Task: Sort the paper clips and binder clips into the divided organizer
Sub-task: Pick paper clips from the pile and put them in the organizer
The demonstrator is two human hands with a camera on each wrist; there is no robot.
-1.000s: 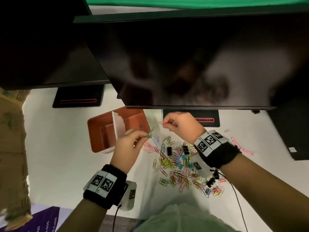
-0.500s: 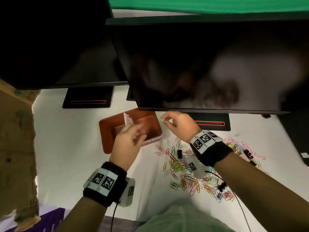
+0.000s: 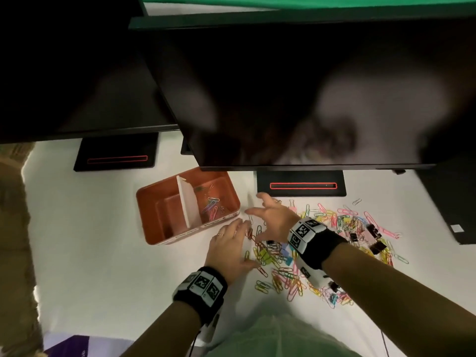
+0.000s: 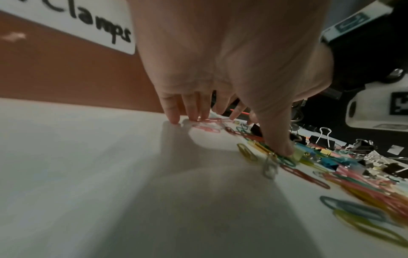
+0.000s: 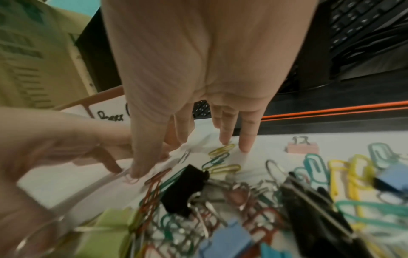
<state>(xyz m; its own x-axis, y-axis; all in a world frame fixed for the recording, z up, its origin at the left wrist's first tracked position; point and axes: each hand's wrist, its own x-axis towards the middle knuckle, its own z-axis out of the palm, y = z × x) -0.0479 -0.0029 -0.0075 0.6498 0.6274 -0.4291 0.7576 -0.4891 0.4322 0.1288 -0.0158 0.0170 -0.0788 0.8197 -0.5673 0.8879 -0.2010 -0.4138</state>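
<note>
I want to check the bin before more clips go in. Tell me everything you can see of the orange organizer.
The orange organizer is an open rectangular box, plastic by its look, sitting at an angle on the white table, left of the clip pile. An upright white divider splits it. The right compartment holds a few colored paper clips; the left looks empty. White labels run along its near wall; the left wrist view reads "Clamps". Neither hand touches it.

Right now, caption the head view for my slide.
Both open hands, left hand and right hand, reach into mixed clips beside the orange organizer.
</note>
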